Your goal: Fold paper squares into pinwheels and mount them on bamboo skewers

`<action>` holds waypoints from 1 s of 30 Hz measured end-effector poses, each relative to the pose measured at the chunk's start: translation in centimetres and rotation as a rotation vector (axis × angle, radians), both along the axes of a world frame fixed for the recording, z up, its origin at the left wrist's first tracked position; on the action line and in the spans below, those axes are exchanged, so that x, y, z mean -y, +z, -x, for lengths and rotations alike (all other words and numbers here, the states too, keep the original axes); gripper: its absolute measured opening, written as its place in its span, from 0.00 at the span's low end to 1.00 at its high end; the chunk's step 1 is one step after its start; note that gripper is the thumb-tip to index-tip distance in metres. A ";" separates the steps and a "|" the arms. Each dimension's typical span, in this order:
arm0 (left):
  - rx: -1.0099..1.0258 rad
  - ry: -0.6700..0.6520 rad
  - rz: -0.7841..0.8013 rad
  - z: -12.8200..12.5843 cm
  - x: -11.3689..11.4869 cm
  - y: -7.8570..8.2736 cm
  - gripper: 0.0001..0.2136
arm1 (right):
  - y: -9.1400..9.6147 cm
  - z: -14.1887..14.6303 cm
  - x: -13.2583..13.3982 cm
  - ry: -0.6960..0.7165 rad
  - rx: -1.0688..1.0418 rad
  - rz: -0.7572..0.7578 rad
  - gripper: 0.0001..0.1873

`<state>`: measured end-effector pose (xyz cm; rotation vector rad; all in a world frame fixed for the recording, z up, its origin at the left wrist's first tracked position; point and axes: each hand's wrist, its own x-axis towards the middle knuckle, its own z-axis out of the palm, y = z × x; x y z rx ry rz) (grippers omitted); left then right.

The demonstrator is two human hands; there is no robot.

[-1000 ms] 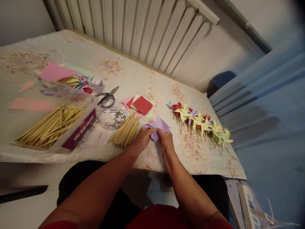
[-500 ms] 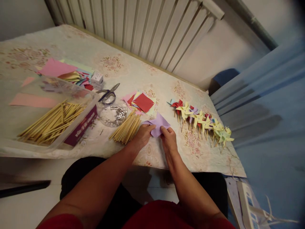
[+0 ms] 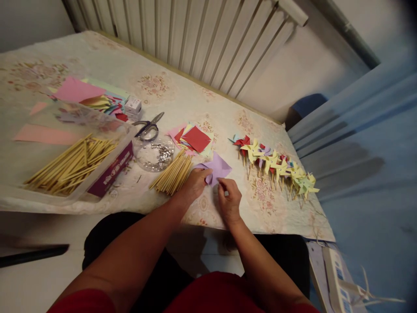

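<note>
A lilac paper square point(image 3: 217, 168) lies partly folded near the table's front edge. My left hand point(image 3: 194, 184) pinches its left corner, fingers closed on the paper. My right hand point(image 3: 230, 198) sits just below and to the right of the paper, fingers curled, its fingertips near the paper's lower edge; whether it still touches is unclear. A bundle of wooden sticks point(image 3: 172, 174) lies just left of my left hand. A stack of coloured paper squares with a red one on top point(image 3: 194, 139) sits behind the lilac sheet.
A row of finished paper pinwheels on sticks point(image 3: 276, 167) runs along the right. A clear dish of shiny pins point(image 3: 155, 155), scissors point(image 3: 148, 127), a plastic box of sticks point(image 3: 70, 164) and loose coloured sheets point(image 3: 81, 93) fill the left. A radiator point(image 3: 195, 39) stands behind the table.
My right hand has slid down and away from the lilac paper's edge. My left hand keeps its pinch on the paper. The view has shifted slightly.
</note>
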<state>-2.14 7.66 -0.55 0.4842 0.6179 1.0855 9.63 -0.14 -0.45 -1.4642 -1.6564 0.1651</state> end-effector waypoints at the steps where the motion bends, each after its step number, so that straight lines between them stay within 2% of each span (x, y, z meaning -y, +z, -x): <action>1: 0.006 0.004 0.002 0.0 0.0 0.1 0.08 | 0.1 0.0 -0.1 0.009 0.008 0.007 0.13; 7: 0.016 -0.010 -0.018 0.0 0.1 0.1 0.09 | 0.6 0.4 -0.7 -0.009 -0.060 0.058 0.10; 19: -0.080 -0.020 -0.112 -0.1 0.2 -0.3 0.04 | 2.5 1.9 -1.8 -0.162 -0.483 0.298 0.09; 30: -0.059 -0.070 -0.097 -0.3 0.3 -0.5 0.05 | 2.6 2.2 -2.8 -0.259 -0.622 0.370 0.09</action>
